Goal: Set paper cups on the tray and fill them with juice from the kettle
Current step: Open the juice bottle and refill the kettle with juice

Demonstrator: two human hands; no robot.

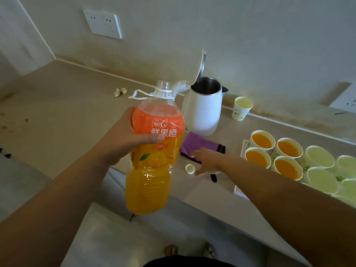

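My left hand (125, 137) grips a large uncapped bottle of orange juice (154, 151), held upright above the counter's front edge. Behind it stands the white kettle (202, 110) with its lid flipped open. My right hand (206, 160) reaches low over the counter with fingers spread, just right of the small white bottle cap (189, 168), holding nothing. At the right, a white tray (238, 189) carries several paper cups: some filled with orange juice (262, 140), others empty (320, 158). One more empty paper cup (242, 107) stands alone beside the kettle.
A purple cloth (200, 144) with a black strap lies between the kettle and my right hand. Crumpled scraps (120, 91) sit at the back of the beige counter. Wall sockets are at the upper left (103, 24) and far right (344, 101).
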